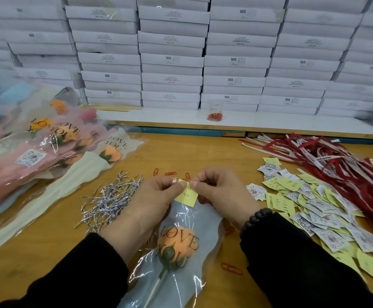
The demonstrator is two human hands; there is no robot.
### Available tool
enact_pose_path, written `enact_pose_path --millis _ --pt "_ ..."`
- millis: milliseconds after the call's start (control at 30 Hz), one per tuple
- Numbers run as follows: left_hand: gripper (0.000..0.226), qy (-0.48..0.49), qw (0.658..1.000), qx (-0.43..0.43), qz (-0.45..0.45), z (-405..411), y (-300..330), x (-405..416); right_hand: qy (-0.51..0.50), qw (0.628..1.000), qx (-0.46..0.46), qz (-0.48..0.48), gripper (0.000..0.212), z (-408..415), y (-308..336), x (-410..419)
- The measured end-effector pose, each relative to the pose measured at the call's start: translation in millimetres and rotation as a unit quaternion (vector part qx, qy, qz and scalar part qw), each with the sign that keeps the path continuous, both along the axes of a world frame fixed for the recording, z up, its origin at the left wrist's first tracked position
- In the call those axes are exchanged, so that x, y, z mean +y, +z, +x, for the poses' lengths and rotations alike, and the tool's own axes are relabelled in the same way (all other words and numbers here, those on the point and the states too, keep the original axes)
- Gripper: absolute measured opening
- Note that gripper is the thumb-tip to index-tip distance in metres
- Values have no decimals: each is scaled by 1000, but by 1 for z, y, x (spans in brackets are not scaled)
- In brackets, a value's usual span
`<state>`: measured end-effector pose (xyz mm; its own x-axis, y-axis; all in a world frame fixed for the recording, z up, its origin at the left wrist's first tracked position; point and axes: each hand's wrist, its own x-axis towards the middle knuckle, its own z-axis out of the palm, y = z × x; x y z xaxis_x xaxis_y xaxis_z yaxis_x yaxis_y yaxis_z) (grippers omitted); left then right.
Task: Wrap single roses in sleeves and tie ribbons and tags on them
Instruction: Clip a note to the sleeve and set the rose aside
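Lower centre of the frame: one orange rose [176, 244], round and felt-like, on a pale stick, inside a glossy clear sleeve [181, 263] printed "LOVE YOU"; sleeve bottom cut off by the frame edge. Just above it, left hand [156, 196] and right hand [219, 192] both pinching the top edge of one yellow paper tag [186, 194] at the sleeve's mouth, fingers curled; handwriting on the tag too small to read. Dark bead bracelet [255, 220] on the right wrist, black sleeves on both arms. Four or so red paper clips [231, 268] scattered on the wooden table [47, 236], one half hidden behind the fingers. Left of the hands, a tangle of silver twist ties [110, 198], too many to count. At right, a loose heap of yellow and white printed tags [314, 210], and beyond it red and white ribbons [327, 161], uncounted. Upper left, a stack of finished wrapped roses [54, 147] in pink and cream sleeves, overlapping, number unclear. Farther back, a small clear bag of red clips [215, 112] on a white shelf, thin wooden sticks [112, 107], then rows of flat white boxes [236, 61] filling the top.
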<state>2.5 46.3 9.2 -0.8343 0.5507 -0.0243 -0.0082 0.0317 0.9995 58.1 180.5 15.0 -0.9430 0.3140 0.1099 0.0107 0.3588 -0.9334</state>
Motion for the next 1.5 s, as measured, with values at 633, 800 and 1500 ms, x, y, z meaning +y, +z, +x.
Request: enact_pose_path --millis 633,800,1500 --pt "24 67 998 -18 -5 -2 1 0 -19 939 -189 288 15 14 7 51" --pt "24 66 998 -15 -12 -1 0 2 -13 925 -203 321 20 12 7 47" --pt "19 58 998 -15 -14 -2 -1 3 -93 994 49 1 19 13 19 41"
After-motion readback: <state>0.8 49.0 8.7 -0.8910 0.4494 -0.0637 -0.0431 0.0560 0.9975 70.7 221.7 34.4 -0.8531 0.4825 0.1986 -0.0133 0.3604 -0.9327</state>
